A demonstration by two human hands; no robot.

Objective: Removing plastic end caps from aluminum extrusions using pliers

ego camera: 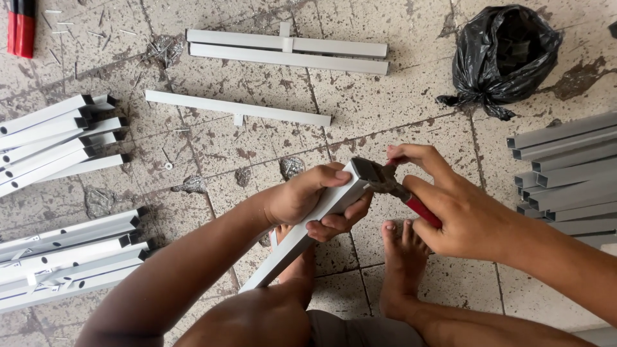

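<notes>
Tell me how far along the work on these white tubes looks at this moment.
Apparently done: three tube assemblies with small cross pieces lie on the floor ahead. In hand: the left hand grips one white tube while the right hand works red-handled pliers at its open end. Left: stacks of tubes at the left and right, whether finished is unclear.

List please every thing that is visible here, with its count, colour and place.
square metal tube: one, white, held at centre
pliers: one, red handles, at the tube's open end
loose tubes: three, white, floor at top
tube stacks: several tubes, white, left side
grey tube stack: several, grey, right edge
plastic bag: one, black, top right
red tool: one, red and black, top left corner
screws: many, metal, scattered top left
tiled floor: beige, stained
bare feet: two, bottom centre
left hand: grips the tube
right hand: holds the pliers
</notes>
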